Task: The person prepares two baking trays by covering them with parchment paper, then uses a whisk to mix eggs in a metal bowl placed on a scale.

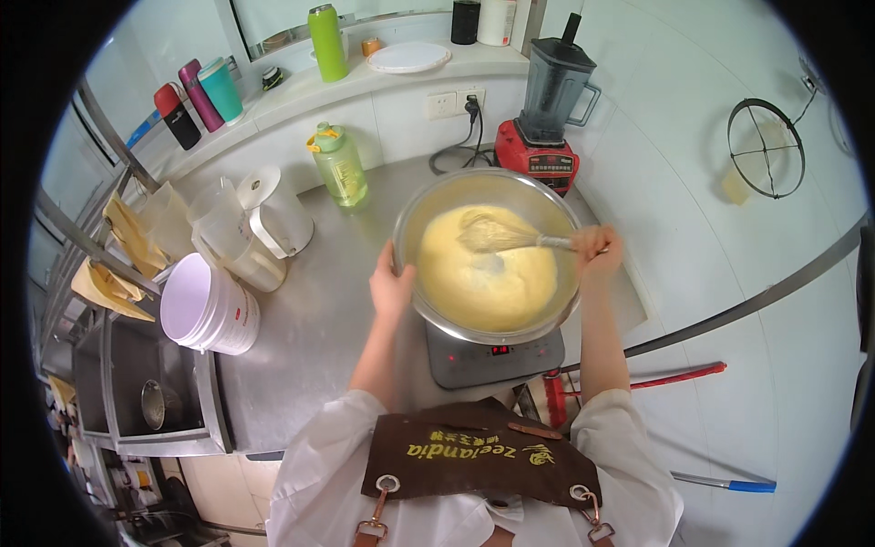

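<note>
Room: white tiled walls curved around a steel counter (314,351), with a red-based blender (550,96) behind and a pale bucket (223,310) well off to the left.
Cooker: a dark flat hot plate (497,366) stood on the counter, its small display lit red.
Bowl: the wide steel bowl (510,187) sat over the hot plate, in front of the person; its underside was hidden, so contact below could not be told.
Mixture: a pale yellow, smooth-looking liquid (510,287) covered the bottom of the bowl.
Whisk: the wire whisk (497,235) lay low across the bowl, its wires in the mixture toward the far side.
Left hand: the left hand (392,284) steadied the bowl's left edge, fingers against the outside and thumb near the rim.
Right hand: the right hand (598,248) was closed around the whisk handle at the right rim.
Stroke: good whisking probably called for wide, even sweeps reaching the bottom and sides, where thick patches could have caught.
Steadiness: a firm left hold seemed wise, since a hard stroke might have slid the bowl.
Heat: if the plate was heating, fingers were best high on the rim.
</note>
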`<state>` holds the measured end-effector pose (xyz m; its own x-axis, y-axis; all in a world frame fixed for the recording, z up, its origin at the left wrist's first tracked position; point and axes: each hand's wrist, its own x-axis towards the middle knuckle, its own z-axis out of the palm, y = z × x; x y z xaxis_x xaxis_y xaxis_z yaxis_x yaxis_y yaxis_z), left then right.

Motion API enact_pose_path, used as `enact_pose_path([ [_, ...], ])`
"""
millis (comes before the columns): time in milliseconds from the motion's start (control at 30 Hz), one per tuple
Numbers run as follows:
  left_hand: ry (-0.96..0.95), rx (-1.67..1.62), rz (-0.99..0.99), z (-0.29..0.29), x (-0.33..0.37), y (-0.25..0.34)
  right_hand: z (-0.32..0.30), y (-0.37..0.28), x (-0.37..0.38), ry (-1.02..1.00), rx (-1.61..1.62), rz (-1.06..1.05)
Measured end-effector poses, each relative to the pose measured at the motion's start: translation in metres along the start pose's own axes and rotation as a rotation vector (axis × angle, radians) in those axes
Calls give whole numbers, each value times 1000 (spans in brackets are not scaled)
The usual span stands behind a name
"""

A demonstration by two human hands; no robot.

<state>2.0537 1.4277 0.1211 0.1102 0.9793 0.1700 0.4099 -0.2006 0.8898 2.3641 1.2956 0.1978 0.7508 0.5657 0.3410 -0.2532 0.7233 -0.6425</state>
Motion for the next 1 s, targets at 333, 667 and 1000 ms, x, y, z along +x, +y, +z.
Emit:
enact_pose_path([
  [333, -12, -19, -21, 1, -3, 4, -23, -57, 31, -66, -38, 22],
  [667, -5, 11, 5, -2, -1, -5, -3, -79, 21, -110, -63, 183],
  [1000, -40, -77, -66, -4, -4, 5, -14, -45, 1, -248, 73, 317],
])
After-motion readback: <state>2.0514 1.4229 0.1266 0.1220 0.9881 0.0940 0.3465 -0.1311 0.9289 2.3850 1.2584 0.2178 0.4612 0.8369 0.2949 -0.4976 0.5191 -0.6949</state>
